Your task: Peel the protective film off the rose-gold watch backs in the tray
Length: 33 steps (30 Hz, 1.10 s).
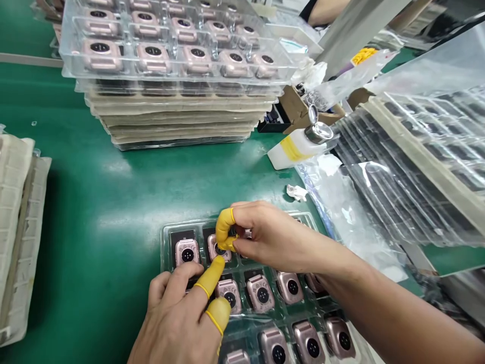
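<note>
A clear plastic tray (165, 237) holds rows of pink smartwatch cases, backs up, each with a round black sensor. My right hand (261, 227) reaches in from the right, its yellow-cotted thumb and finger pinched together over the sensor of a watch case (212, 247) in the far row. What sits between those fingertips is too small to make out. With index finger stretched out, my left hand (178, 308) touches the near edge of that same case; its cotted thumb is apart. Left of it in the row lies another watch case (187, 251).
Behind stands a tall stack of filled trays (178, 111). A white pump bottle (291, 149) with its metal lid raised and a crumpled tissue (296, 192) are on the green table (94, 202). More trays (424, 146) lean at right; pale trays (18, 227) stand at left.
</note>
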Available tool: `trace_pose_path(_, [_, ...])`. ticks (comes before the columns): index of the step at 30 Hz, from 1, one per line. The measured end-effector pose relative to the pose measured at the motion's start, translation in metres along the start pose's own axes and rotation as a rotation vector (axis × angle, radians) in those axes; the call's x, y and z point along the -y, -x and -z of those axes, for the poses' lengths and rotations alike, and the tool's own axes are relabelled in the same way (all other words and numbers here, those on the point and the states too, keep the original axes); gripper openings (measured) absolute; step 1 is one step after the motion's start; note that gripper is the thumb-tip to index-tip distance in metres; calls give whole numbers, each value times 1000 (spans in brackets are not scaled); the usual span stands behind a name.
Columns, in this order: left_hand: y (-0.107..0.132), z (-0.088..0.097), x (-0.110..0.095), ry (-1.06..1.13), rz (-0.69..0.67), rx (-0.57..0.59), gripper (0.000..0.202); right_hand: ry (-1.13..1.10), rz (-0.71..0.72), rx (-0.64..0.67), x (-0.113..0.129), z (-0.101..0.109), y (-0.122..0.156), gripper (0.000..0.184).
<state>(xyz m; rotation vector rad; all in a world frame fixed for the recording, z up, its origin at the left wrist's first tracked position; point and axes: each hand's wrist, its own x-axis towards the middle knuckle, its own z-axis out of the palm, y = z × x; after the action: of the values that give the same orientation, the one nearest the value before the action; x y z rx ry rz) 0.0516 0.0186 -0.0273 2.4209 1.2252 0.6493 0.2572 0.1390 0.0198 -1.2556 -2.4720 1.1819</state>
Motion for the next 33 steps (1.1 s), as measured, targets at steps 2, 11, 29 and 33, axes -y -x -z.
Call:
trace_pose_path(2, [1,0,0,11,-10,17,22,13,-3,-1,1,0,0,27])
trace_pose_path(11, [0,3,-1,-29,-12,57,22,77,9,-13,-1,-3,2,26])
trace_pose_path(29, [1,0,1,25,17,-42,29,368,-65,-71,6,-16,18,7])
trace_pose_path(33, [0,3,2,9,-36,4,28,393,-70,-78,3,-20,12,10])
